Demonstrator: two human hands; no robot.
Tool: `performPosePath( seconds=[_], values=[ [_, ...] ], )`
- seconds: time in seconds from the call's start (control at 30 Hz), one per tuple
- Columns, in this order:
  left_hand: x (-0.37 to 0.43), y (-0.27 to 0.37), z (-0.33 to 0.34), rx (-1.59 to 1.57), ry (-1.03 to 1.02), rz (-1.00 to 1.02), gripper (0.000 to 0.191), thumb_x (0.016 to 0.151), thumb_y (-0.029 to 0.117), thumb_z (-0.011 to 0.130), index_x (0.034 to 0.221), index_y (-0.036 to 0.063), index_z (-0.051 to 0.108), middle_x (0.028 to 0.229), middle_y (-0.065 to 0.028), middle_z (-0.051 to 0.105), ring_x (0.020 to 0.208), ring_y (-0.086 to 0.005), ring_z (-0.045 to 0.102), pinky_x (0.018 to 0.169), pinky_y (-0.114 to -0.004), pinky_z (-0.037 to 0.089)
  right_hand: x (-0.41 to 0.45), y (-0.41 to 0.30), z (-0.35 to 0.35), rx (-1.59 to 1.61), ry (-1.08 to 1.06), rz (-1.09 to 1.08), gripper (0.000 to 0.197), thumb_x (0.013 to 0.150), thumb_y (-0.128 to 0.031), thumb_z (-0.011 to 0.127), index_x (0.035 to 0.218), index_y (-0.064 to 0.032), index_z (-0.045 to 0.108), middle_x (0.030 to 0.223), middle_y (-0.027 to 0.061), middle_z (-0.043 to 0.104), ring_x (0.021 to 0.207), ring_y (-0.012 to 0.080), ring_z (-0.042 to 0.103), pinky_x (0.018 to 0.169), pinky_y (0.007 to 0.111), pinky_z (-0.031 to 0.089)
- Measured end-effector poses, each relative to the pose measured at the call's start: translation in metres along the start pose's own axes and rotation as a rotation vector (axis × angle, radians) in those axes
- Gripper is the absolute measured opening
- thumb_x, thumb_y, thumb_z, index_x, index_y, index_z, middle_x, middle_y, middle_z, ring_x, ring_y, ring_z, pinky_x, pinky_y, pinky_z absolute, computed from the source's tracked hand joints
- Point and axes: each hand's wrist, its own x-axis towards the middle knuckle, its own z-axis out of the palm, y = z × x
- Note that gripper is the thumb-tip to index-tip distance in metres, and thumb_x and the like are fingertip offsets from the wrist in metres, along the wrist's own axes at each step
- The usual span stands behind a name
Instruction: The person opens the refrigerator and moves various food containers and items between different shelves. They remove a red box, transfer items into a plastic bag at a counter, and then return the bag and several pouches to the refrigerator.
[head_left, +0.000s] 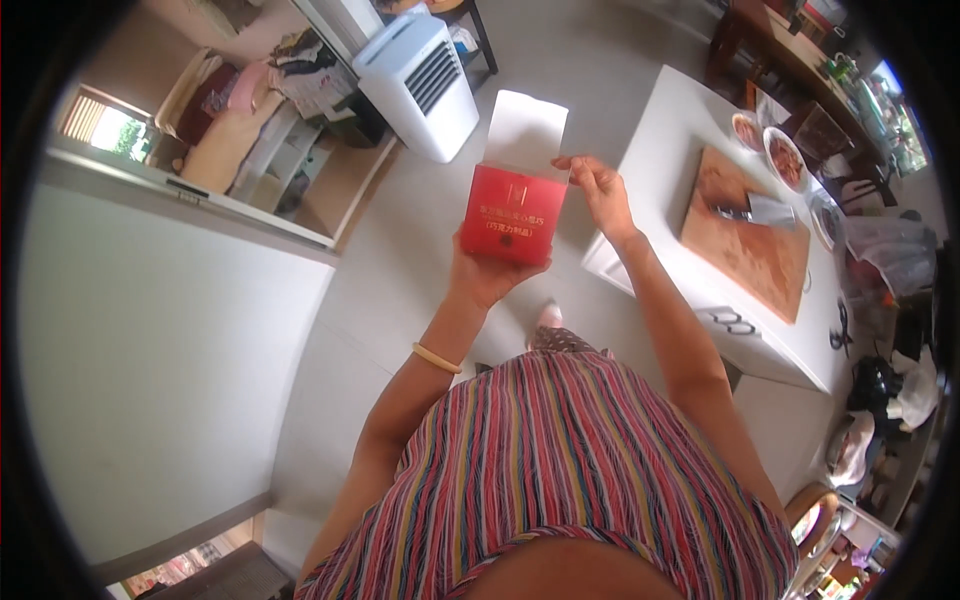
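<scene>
A red cardboard box bearing gold writing is held up in front of me, its lid flap with a white inside raised at the far edge. My left hand supports it from below, the palm under its base and fingers at its lower sides. At the box's upper right corner is my right hand, thumb and fingertips together at the rim by the side flap. Whether they pinch the card is hard to tell. The inside of the box is hidden.
To the right stands a white counter with a wooden cutting board, a cleaver lying on it, and bowls of food beyond. Scissors lie near its edge. An air cooler stands ahead, left of the box.
</scene>
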Motion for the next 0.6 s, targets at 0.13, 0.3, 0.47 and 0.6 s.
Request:
performPosePath(
  seconds=[0.13, 0.3, 0.47, 0.6],
  values=[
    [0.066, 0.05, 0.024, 0.019, 0.017, 0.006, 0.053, 0.089, 0.044, 0.035, 0.126, 0.0084, 0.045, 0.122, -0.0163, 0.05, 0.104, -0.038, 0.053, 0.082, -0.054, 0.047, 0.087, 0.013, -0.002, 0.029, 0.015, 0.001, 0.035, 0.096, -0.031, 0.045, 0.099, -0.0023, 0.065, 0.093, 0.0049, 0.066, 0.082, 0.0149, 0.055, 0.08, 0.029, 0.046],
    [0.152, 0.101, 0.051, -0.037, 0.023, -0.012, 0.052, 0.089, 0.044, 0.037, 0.125, 0.0079, 0.046, 0.121, -0.0152, 0.051, 0.104, -0.0347, 0.053, 0.083, -0.053, 0.047, 0.185, 0.031, -0.014, 0.008, 0.037, 0.008, 0.034, 0.096, -0.031, 0.045, 0.098, -0.0033, 0.066, 0.091, 0.0042, 0.066, 0.079, 0.0146, 0.054, 0.08, 0.028, 0.046],
    [0.252, 0.154, 0.055, 0.037, 0.03, -0.085, 0.05, 0.089, 0.043, 0.039, 0.124, 0.0079, 0.046, 0.121, -0.0142, 0.052, 0.106, -0.0332, 0.053, 0.084, -0.053, 0.047, 0.275, 0.061, -0.029, -0.051, 0.129, 0.044, 0.035, 0.096, -0.032, 0.045, 0.098, -0.0031, 0.066, 0.092, 0.0049, 0.066, 0.081, 0.0147, 0.055, 0.081, 0.029, 0.046],
    [0.35, 0.205, 0.05, 0.112, -0.025, -0.176, 0.052, 0.088, 0.045, 0.04, 0.125, 0.0087, 0.046, 0.122, -0.0131, 0.051, 0.107, -0.0327, 0.052, 0.085, -0.053, 0.046, 0.356, 0.093, -0.048, -0.008, 0.242, 0.05, 0.038, 0.097, -0.033, 0.043, 0.099, -0.0023, 0.065, 0.093, 0.0064, 0.067, 0.083, 0.0157, 0.057, 0.082, 0.03, 0.047]
  ],
)
